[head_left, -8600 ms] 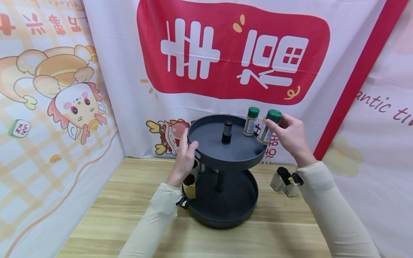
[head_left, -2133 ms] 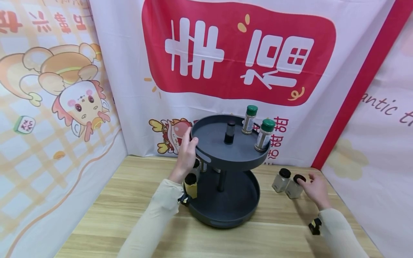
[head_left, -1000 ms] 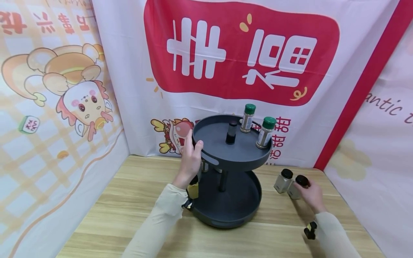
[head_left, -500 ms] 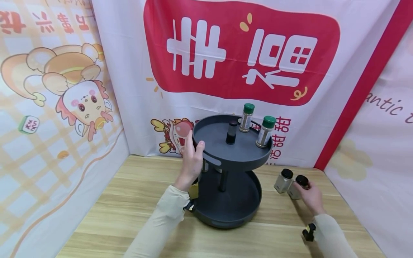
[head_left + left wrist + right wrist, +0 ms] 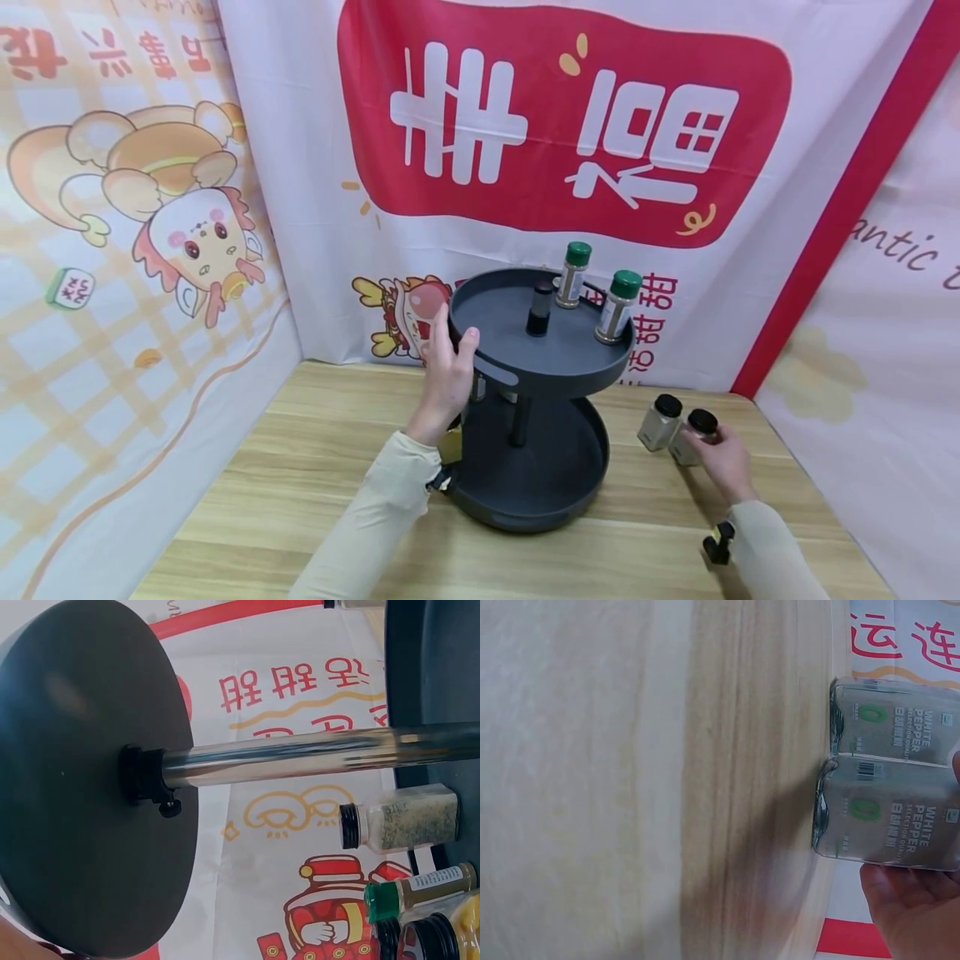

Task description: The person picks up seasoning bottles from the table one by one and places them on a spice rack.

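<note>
A dark grey two-tier turntable (image 5: 525,521) stands mid-table. Against the left outer wall of its upper tray (image 5: 540,358) rests my left hand (image 5: 444,379), with fingers extended and thumb up beside the rim. Two green-capped spice jars, one farther back (image 5: 572,279) and one nearer (image 5: 619,308), stand upright on that tray at the right. To the right of the turntable, my right hand (image 5: 723,462) grips a black-capped white pepper jar (image 5: 889,817) by its sides. A second white pepper jar (image 5: 660,423) stands beside it, touching it.
On the lower tier (image 5: 558,492), partly behind my left hand, are a yellow-filled jar (image 5: 452,446), a green-capped jar (image 5: 431,889) and a jar of dried herbs (image 5: 412,817). A short black post (image 5: 537,312) rises from the upper tray. Printed cloths (image 5: 420,192) hang behind the wooden table (image 5: 300,467).
My right hand has let go of the nearer green-capped jar on the upper tray and moved down right to a pepper jar, now in its grip. The upper tray has turned slightly under my left hand.
</note>
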`<state>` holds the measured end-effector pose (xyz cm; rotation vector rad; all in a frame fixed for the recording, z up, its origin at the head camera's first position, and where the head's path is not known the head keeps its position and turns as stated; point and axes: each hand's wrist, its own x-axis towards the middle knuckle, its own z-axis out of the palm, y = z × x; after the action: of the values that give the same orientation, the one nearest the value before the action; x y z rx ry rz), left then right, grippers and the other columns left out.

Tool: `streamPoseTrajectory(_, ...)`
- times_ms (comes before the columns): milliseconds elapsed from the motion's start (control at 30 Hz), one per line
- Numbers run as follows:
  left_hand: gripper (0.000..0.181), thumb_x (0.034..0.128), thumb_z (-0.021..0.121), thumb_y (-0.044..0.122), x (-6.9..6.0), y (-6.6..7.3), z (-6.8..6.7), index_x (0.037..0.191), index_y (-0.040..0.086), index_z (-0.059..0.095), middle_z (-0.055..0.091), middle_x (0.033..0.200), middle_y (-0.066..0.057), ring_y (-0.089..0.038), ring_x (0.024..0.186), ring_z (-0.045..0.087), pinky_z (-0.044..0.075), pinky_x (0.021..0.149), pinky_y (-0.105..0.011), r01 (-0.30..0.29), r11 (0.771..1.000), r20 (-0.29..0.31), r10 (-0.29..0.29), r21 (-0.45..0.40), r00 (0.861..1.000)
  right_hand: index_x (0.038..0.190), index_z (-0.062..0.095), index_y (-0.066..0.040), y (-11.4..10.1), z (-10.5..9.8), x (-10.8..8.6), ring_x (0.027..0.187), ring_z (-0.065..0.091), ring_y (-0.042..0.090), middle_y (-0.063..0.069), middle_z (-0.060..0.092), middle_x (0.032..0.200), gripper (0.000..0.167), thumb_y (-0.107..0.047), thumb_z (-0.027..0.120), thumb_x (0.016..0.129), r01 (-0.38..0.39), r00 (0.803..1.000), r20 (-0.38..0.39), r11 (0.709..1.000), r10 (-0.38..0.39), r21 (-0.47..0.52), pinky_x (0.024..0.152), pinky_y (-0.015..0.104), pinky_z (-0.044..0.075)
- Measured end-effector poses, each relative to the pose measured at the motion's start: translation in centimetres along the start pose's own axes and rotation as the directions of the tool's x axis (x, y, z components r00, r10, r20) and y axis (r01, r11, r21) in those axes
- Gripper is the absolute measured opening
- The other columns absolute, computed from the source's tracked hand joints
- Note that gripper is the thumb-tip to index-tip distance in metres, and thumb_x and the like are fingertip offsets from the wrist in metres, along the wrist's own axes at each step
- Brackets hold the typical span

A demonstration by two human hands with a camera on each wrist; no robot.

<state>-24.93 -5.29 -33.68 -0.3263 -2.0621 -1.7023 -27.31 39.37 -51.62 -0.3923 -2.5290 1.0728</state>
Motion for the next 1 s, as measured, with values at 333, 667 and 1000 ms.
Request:
streamPoseTrajectory(333, 0.066, 0.0977, 0.039, 0.039, 1.3, -0.3, -0.5, 0.152, 0.011, 0.016, 0.016, 0.156, -0.007, -0.018, 0.140, 0.016, 0.016, 0.112, -0.040, -0.018, 0.999, 0.005, 0.019, -0.048, 1.000, 0.098, 0.060, 0.002, 0.2, 0.1, 0.1, 0.071, 0.052, 0.019, 0.012, 0.062, 0.082, 0.043, -0.038, 0.070, 0.084, -0.001, 1.000, -0.020, 1.000, 0.002, 0.023, 0.058, 0.027, 0.042)
streamPoseTrajectory(667, 0.065, 0.0984, 0.037, 0.044, 2.3, -1.0, -0.7, 0.152, 0.014, 0.016, 0.016, 0.155, -0.005, -0.016, 0.140, 0.016, 0.018, 0.112, -0.040, 0.010, 0.997, 0.077, -0.004, -0.077, 0.997, 0.098, 0.059, 0.001, 0.0, -0.1, -0.3, 0.071, 0.052, 0.018, 0.012, 0.062, 0.083, 0.043, -0.039, 0.069, 0.085, -0.015, 1.000, -0.019, 0.999, 0.016, 0.046, 0.058, 0.027, 0.043)
streamPoseTrajectory(1000, 0.059, 0.1012, 0.028, 0.043, 2.9, -1.8, -1.1, 0.153, 0.018, 0.012, 0.008, 0.157, -0.002, -0.015, 0.141, 0.009, 0.011, 0.113, -0.041, 0.050, 0.991, 0.152, -0.031, -0.127, 0.988, 0.096, 0.059, -0.002, -0.3, -0.9, -0.3, 0.073, 0.051, 0.020, 0.012, 0.062, 0.084, 0.047, -0.047, 0.066, 0.085, -0.030, 0.999, -0.042, 0.999, 0.031, 0.023, 0.057, 0.028, 0.042)
